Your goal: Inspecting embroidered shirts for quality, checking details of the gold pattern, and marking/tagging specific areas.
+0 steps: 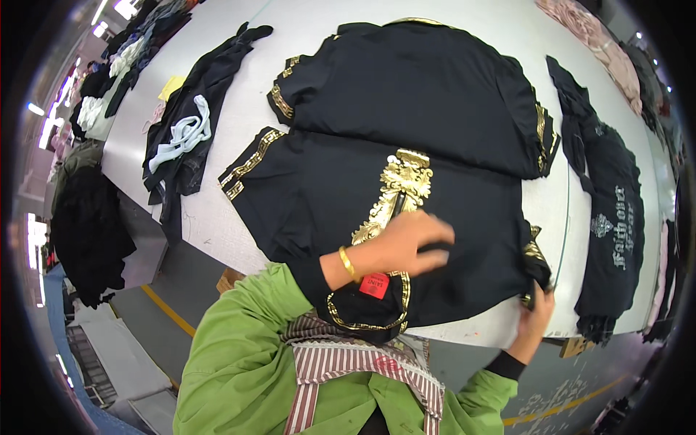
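Observation:
A black shirt with gold ornamental print lies on the table with its collar toward me. Gold patterned trim edges the neckline and the sleeve, and a red label sits inside the neck. Over the chest print hovers my left hand, its fingers apart and slightly blurred; whether it touches the cloth I cannot tell. At the near right, my right hand pinches the bunched sleeve of this shirt. Another black garment with gold-trimmed sleeves lies beyond, meeting the first along a straight edge.
The pale table carries dark clothing with a light strip of cloth at left. A black printed garment lies at right, pink fabric at far right. Dark clothes hang beside the table's left edge.

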Tool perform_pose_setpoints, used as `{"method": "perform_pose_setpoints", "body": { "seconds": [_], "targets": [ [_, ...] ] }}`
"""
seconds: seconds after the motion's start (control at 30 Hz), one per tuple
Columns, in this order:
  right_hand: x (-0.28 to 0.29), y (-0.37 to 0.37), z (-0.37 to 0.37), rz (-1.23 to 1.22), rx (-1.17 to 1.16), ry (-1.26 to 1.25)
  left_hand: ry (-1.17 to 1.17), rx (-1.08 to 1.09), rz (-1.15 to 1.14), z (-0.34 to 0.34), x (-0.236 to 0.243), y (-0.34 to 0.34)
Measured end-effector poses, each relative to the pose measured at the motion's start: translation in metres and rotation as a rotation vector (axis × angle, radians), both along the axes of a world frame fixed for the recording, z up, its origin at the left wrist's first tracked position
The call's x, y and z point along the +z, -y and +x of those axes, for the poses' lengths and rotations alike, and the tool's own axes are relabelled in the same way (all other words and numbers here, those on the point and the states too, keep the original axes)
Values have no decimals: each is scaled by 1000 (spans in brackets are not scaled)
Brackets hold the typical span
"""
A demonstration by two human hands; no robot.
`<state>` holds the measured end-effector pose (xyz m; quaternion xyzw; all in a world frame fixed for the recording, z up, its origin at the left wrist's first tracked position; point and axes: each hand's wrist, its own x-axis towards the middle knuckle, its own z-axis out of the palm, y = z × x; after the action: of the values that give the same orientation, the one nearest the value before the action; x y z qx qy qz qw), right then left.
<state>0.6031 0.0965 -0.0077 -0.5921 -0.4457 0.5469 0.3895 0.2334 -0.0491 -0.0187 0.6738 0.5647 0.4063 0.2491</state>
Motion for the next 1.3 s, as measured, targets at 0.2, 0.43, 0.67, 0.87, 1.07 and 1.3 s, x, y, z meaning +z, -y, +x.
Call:
{"method": "perform_pose_setpoints", "body": {
  "seconds": [0.2, 0.43, 0.67, 0.87, 1.07, 1.3],
  "targets": [
    [1, -16, 27, 537, 225, 747, 355, -336, -175, -3, -2, 45],
    [42, -78, -116, 746, 511, 391, -235, 1144, 524, -220, 9, -7],
    [-35, -216, -236, 920, 473, 911, -339, 1123, 220, -296, -31, 3],
    [12, -159, -198, 711, 815, 535, -281, 1096, 223, -257, 2, 103],
    [39, -85, -159, 597, 1039, 698, -208, 836, -36, -235, 48, 118],
    [44, -109, -288, 721, 701, 310, -335, 697, 354, -230, 34, -46]
  ]
}}
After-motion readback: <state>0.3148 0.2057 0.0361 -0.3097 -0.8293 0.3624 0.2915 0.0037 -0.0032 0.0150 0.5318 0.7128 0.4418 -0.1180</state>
